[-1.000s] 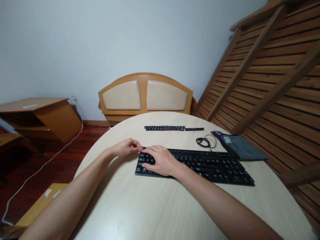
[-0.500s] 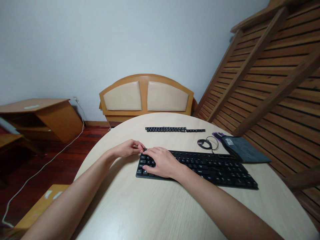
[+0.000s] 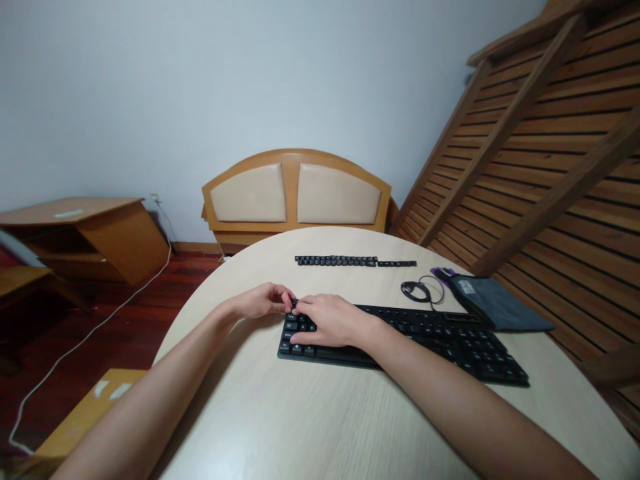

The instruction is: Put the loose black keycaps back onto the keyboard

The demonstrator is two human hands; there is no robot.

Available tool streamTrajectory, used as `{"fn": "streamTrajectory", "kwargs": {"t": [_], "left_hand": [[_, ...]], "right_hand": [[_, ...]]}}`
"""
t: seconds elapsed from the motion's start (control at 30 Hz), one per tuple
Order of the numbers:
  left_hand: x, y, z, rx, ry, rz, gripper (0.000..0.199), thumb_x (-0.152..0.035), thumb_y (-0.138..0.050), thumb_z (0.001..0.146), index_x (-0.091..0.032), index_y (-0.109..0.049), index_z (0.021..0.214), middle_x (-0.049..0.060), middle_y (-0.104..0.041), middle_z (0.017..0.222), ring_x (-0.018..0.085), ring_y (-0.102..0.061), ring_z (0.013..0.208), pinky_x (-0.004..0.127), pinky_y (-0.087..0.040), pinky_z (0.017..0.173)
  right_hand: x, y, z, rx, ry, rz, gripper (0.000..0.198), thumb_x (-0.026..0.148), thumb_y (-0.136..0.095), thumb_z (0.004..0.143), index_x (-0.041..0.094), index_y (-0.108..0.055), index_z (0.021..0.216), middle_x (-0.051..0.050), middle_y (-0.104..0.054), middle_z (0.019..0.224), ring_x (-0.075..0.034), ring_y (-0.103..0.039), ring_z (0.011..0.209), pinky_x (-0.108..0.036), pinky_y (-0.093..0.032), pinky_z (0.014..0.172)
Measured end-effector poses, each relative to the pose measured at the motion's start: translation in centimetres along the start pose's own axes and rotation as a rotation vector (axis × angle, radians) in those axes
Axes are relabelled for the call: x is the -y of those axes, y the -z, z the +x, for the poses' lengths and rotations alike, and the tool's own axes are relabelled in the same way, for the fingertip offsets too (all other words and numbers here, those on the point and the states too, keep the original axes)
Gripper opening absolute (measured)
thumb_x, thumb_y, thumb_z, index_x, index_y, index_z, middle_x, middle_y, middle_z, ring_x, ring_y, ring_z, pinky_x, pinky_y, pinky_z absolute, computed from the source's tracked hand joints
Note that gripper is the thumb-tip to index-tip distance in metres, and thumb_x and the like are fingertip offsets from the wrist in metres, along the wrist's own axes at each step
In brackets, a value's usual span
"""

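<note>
A black keyboard (image 3: 415,333) lies at a slant on the round table. My left hand (image 3: 265,300) is at its far left corner, thumb and fingers pinched on a small black piece that looks like a keycap; the fingers mostly hide it. Over the keyboard's left part rests my right hand (image 3: 333,321), open, with its thumb stretched out above the near keys. Its fingertips reach the same corner, close to the left fingertips. Beyond the keyboard, loose black keycaps (image 3: 335,261) are lined up in rows, with a shorter row (image 3: 397,264) at their right end.
A coiled black cable (image 3: 416,291) sits behind the keyboard. Right of it lies a dark grey cloth pouch (image 3: 500,303) with something purple (image 3: 443,273) at its edge. A padded headboard (image 3: 297,193) stands past the table (image 3: 240,407), and wooden slats (image 3: 540,153) lean at the right.
Both hands stay at the keyboard's far left corner with only slight finger shifts. The whole view has moved a little, so the table things appear slightly farther right.
</note>
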State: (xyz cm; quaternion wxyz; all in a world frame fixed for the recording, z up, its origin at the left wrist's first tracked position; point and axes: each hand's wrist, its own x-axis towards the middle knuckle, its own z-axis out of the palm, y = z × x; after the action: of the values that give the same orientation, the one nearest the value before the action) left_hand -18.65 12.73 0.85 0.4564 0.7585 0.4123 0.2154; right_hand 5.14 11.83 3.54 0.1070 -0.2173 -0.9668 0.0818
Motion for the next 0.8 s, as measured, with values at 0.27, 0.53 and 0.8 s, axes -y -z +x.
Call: {"fn": "streamTrajectory", "kwargs": {"t": [0.27, 0.53, 0.8], "left_hand": [[0.8, 0.1, -0.2, -0.104, -0.008, 0.030, 0.029, -0.044, -0.059, 0.091, -0.015, -0.064, 0.089, 0.009, -0.070, 0.096, 0.018, -0.062, 0.083, 0.031, -0.049, 0.080], [1.8, -1.4, 0.8, -0.209, -0.038, 0.146, 0.027, -0.038, -0.059, 0.092, -0.013, -0.067, 0.098, 0.008, -0.071, 0.090, 0.019, -0.063, 0.078, 0.029, -0.049, 0.073], [1.5, -1.3, 0.7, -0.213, -0.055, 0.247, 0.024, -0.032, -0.057, 0.093, -0.014, -0.072, 0.100, 0.007, -0.073, 0.092, 0.019, -0.064, 0.079, 0.028, -0.048, 0.073]], "right_hand": [[-5.2, 1.3, 3.8, 0.037, -0.156, -0.073, 0.024, 0.037, -0.055, 0.096, 0.025, -0.074, 0.103, -0.003, -0.077, 0.099, -0.019, -0.070, 0.088, -0.026, -0.045, 0.072], [-9.5, -0.6, 8.5, -0.069, -0.334, -0.332, 0.028, 0.029, -0.059, 0.091, 0.016, -0.068, 0.114, -0.014, -0.068, 0.120, -0.030, -0.055, 0.116, -0.037, -0.041, 0.094], [-10.1, -2.1, 11.8, -0.114, -0.301, -0.427, 0.028, 0.026, -0.059, 0.091, 0.010, -0.071, 0.111, -0.019, -0.063, 0.122, -0.032, -0.045, 0.118, -0.041, -0.036, 0.096]]}}
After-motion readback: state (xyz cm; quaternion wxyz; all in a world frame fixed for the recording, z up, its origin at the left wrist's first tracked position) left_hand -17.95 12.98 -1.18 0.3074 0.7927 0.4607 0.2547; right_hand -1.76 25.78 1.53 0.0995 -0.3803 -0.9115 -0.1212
